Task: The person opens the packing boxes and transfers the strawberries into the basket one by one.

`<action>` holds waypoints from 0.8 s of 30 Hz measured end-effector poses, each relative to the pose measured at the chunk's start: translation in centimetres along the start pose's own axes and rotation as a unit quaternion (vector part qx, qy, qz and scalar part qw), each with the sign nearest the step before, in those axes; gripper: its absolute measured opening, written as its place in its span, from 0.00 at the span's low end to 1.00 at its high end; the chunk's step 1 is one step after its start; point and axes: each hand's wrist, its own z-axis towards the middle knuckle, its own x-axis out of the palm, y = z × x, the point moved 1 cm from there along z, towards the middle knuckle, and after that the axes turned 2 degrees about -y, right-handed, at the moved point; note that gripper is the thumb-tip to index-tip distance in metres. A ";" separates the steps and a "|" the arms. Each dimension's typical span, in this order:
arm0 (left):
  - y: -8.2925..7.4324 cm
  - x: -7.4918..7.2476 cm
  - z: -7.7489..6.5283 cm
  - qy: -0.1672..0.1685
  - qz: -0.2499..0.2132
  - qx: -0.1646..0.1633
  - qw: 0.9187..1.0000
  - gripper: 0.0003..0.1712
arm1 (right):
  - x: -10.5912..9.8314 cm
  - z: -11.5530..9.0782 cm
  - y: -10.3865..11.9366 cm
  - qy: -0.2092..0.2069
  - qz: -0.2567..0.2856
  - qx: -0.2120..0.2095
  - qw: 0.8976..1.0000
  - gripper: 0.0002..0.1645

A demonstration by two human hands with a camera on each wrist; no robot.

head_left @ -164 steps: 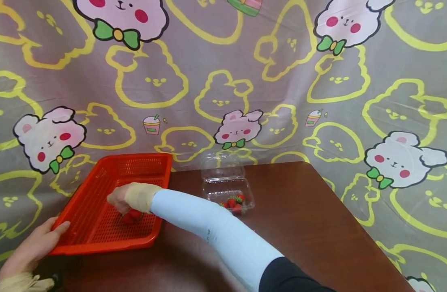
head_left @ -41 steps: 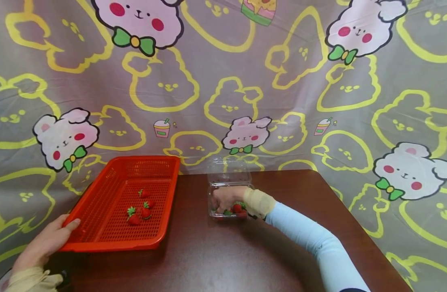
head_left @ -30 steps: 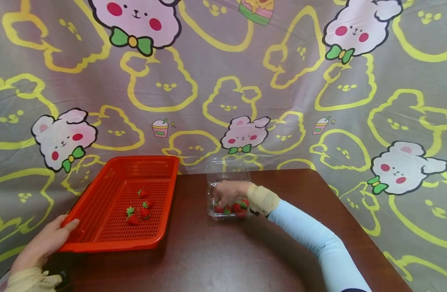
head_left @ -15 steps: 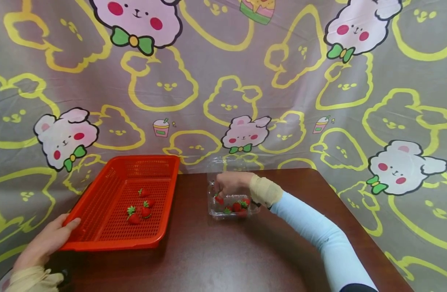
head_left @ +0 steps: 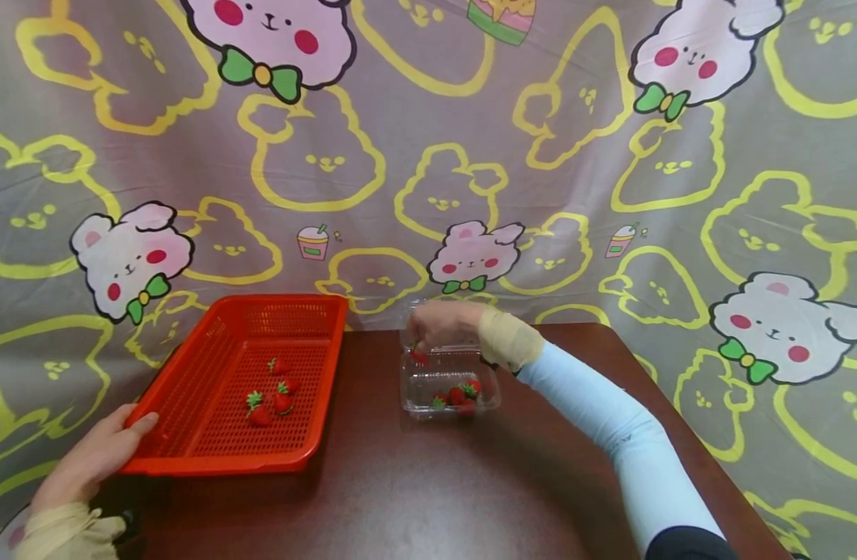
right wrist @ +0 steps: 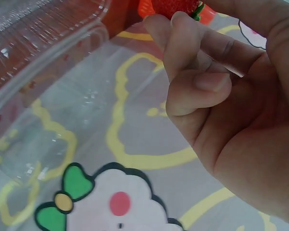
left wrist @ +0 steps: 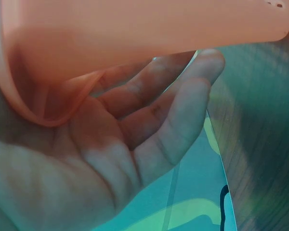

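My left hand point(head_left: 96, 451) holds the near left corner of a red plastic basket point(head_left: 211, 465), thumb over the rim. In the left wrist view its fingers point(left wrist: 173, 127) curve beneath the basket's edge. Several strawberries point(head_left: 259, 416) with green tops lie on the basket's perforated floor. My right hand point(head_left: 445, 325) pinches a strawberry point(right wrist: 176, 6) at its fingertips, raised over the back of a clear plastic clamshell box point(head_left: 416, 397). Several more strawberries point(head_left: 456, 397) sit at the front right of that box. Its lid stands raised at the back, partly hidden behind my right hand.
Both containers stand on a dark brown wooden table point(head_left: 400, 482), the basket at left and the box to its right. A grey curtain point(head_left: 428, 101) with cartoon bears and rabbits hangs behind the table and along its right side.
Earlier my right hand was over the basket, then reached into the clamshell box. It has since lifted a strawberry up from the box. My left hand keeps its hold on the basket.
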 end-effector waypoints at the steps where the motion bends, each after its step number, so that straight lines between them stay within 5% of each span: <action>1: 0.0 -0.1 0.0 0.001 -0.002 -0.002 1.000 0.40 | -0.3 0.0 0.2 0.001 0.001 0.004 1.000 0.03; 15: 0.0 -0.4 0.0 0.015 -0.029 -0.024 0.999 0.40 | -4.9 2.5 3.2 -0.020 -0.042 -0.053 0.998 0.06; 24: -0.2 0.0 -0.4 -0.021 0.004 0.018 1.000 0.36 | -6.5 4.4 6.6 -0.028 -0.053 -0.059 0.996 0.07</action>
